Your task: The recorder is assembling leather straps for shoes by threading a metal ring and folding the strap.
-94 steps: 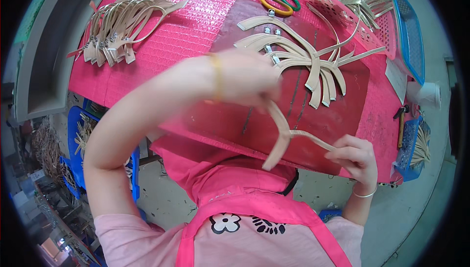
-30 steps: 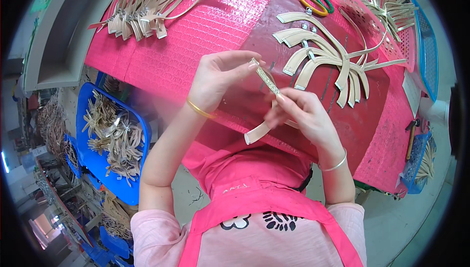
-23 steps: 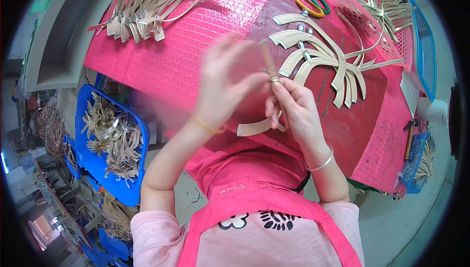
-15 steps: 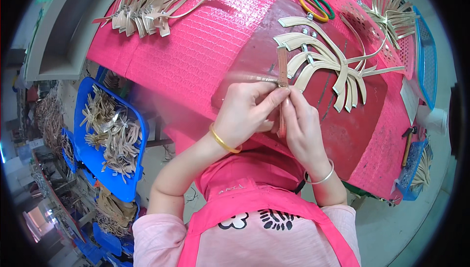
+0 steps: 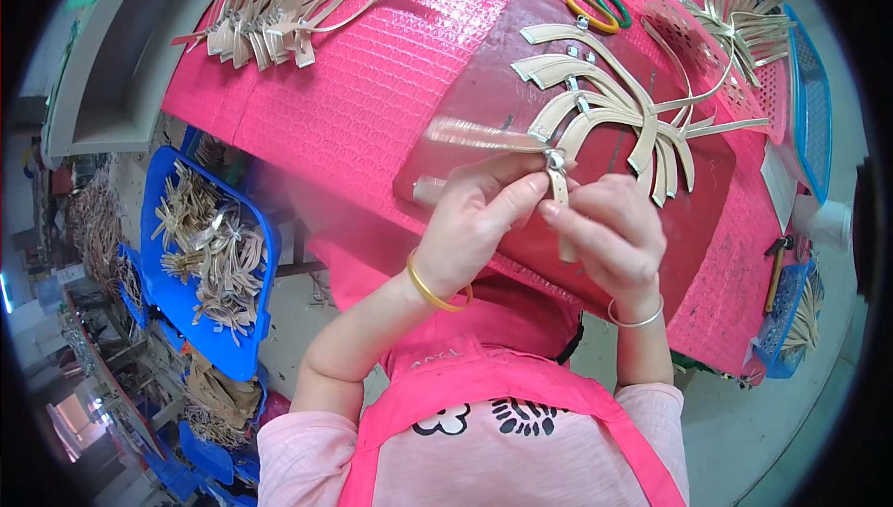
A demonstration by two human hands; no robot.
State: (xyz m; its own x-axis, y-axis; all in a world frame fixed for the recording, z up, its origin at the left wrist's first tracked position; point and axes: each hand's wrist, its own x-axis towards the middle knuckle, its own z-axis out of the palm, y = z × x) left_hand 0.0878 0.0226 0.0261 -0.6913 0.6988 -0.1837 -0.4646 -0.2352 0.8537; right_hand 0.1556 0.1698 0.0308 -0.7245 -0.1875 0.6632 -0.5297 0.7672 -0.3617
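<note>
Pale strap (image 5: 558,189) mid-frame, metal buckle (image 5: 555,160) on it. Left hand (image 5: 476,217): fingers pinching strap just below buckle. Right hand (image 5: 614,233): fingers narrow, gripping strap lower down. Probably light, bendy; buckle likely slick, so pinch strap beside it.

A broad table covered in shiny pink textured sheeting (image 5: 307,126) is stretching across the view. At eleven o'clock, a row of looped beige straps (image 5: 279,5) is lying on it; at two, a pink perforated plastic basket (image 5: 774,102) is resting. A flat dark-red mat (image 5: 688,237) is spreading toward two o'clock, carrying crossed, curved cream straps (image 5: 648,126) and small silver buckles (image 5: 590,58). At one o'clock, yellow-and-green-handled scissors (image 5: 595,5) are lying.
</note>
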